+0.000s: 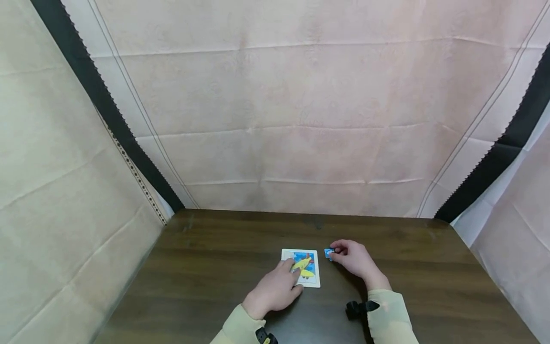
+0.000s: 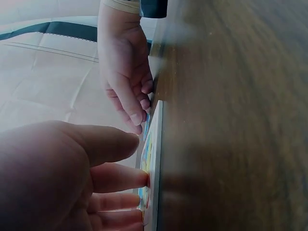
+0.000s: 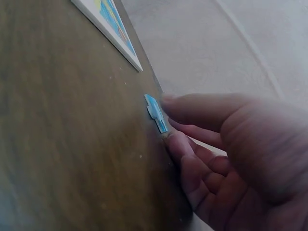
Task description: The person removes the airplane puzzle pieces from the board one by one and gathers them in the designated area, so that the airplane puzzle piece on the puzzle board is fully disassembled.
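Fingers of your right hand point(image 1: 355, 258) pinch 1 blue puzzle piece point(image 1: 328, 252), just right of the puzzle board point(image 1: 317, 274). Fingers of your left hand point(image 1: 277, 288), extended, touch the board's blue-and-yellow picture. Board lies flat on the brown table point(image 1: 215, 267); pale cloth wall point(image 1: 279, 119) behind.

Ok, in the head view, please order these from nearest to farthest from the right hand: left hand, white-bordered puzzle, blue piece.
1. Blue piece: at the right hand, fingertip end.
2. White-bordered puzzle: left of the piece.
3. Left hand: farthest left, partly over the puzzle.
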Demonstrator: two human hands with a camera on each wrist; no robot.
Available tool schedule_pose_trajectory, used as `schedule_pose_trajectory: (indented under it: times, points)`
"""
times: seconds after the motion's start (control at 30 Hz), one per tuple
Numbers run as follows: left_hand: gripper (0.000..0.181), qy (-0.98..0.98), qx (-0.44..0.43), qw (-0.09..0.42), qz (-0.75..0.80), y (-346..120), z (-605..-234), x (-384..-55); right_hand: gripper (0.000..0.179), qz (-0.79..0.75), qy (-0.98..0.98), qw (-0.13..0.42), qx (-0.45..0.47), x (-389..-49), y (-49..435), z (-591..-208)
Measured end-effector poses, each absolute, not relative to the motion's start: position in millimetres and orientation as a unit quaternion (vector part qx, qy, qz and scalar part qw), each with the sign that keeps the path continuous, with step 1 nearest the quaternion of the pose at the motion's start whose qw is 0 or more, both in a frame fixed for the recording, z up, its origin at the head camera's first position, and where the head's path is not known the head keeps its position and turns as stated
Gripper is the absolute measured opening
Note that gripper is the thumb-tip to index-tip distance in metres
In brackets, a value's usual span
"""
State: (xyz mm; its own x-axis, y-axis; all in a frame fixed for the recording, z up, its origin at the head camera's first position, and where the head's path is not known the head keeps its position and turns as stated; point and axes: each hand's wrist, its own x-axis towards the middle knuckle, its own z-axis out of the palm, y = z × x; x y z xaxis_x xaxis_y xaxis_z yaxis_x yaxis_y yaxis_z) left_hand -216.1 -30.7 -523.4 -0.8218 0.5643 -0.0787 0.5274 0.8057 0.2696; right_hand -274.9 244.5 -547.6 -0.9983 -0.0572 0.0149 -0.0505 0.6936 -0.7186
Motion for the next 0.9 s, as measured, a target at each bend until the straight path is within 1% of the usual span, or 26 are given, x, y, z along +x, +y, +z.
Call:
schedule_pose_trajectory:
  times: [0.17,0.37,0.73,0.9]
  points:
    - [0.052,0.946,0.286,0.087,0.123,-31.0,-526.2,-213.3,0.03,-0.379,0.925,0.013,-0.035,-271.4,242.5,-548.5]
    - [0.052,0.946,0.294,0.071,0.114,-29.6,-528.7,-211.6,0.03,-0.381,0.924,0.016,-0.026,-272.3,241.3,-550.2]
    - [0.057,0.946,0.308,0.05,0.094,-23.3,-526.2,-206.7,0.029,-0.385,0.923,0.015,-0.021,-274.9,240.8,-549.3]
    - [0.059,0.946,0.302,0.059,0.102,-24.6,-524.0,-209.3,0.03,-0.385,0.922,0.017,-0.031,-276.7,240.4,-545.1]
